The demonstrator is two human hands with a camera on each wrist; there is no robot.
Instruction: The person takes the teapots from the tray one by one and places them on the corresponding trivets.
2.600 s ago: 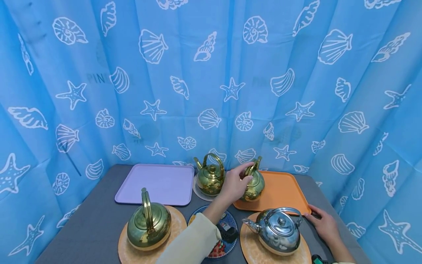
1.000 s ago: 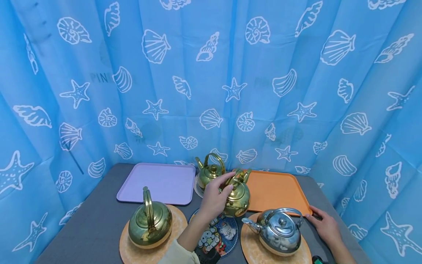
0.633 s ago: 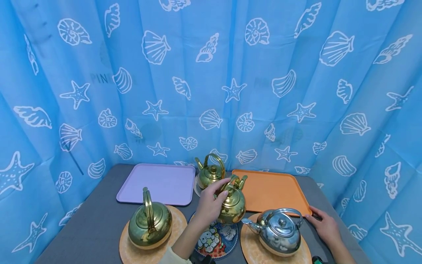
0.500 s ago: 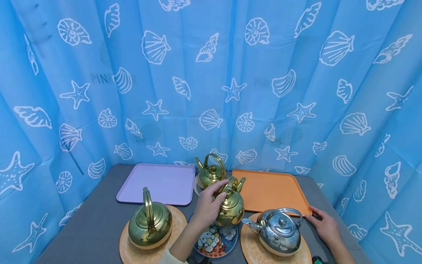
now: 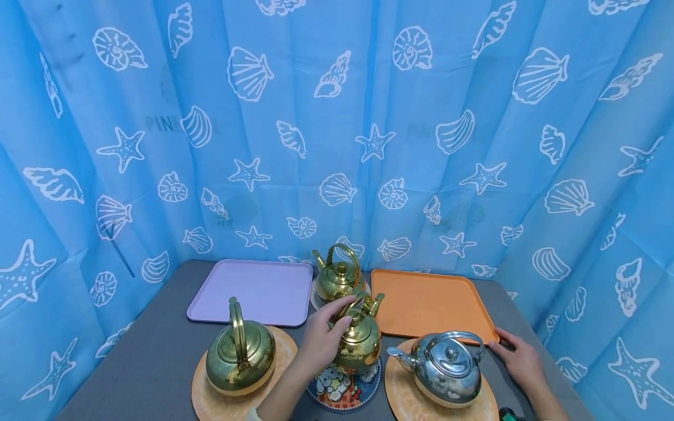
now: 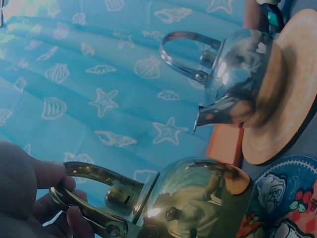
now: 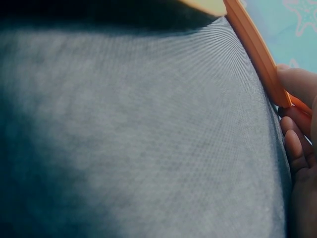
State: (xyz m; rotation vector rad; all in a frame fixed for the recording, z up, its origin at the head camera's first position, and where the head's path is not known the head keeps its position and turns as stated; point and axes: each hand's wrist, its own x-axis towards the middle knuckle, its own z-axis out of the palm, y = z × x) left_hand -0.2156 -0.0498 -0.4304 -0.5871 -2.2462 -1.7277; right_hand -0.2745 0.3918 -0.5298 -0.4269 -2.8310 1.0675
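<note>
My left hand grips the arched handle of a gold kettle, thumb and fingers curled round it in the left wrist view. The kettle is upright over the back part of a round blue cartoon-printed mat; whether its base touches the mat I cannot tell. At the right, my right hand pinches the near right corner of an orange tray. The right wrist view has the thumb on top of that tray's rim and fingers below. The tray bears no kettle.
Behind the held kettle, another gold kettle stands on a small pale mat. A larger gold kettle and a silver kettle sit on round tan boards in front. A purple tray lies back left, before a blue shell-print curtain.
My left hand has carried the gold kettle off the orange tray, leftward and nearer, to over the blue mat. The right hand has stayed at the tray's corner.
</note>
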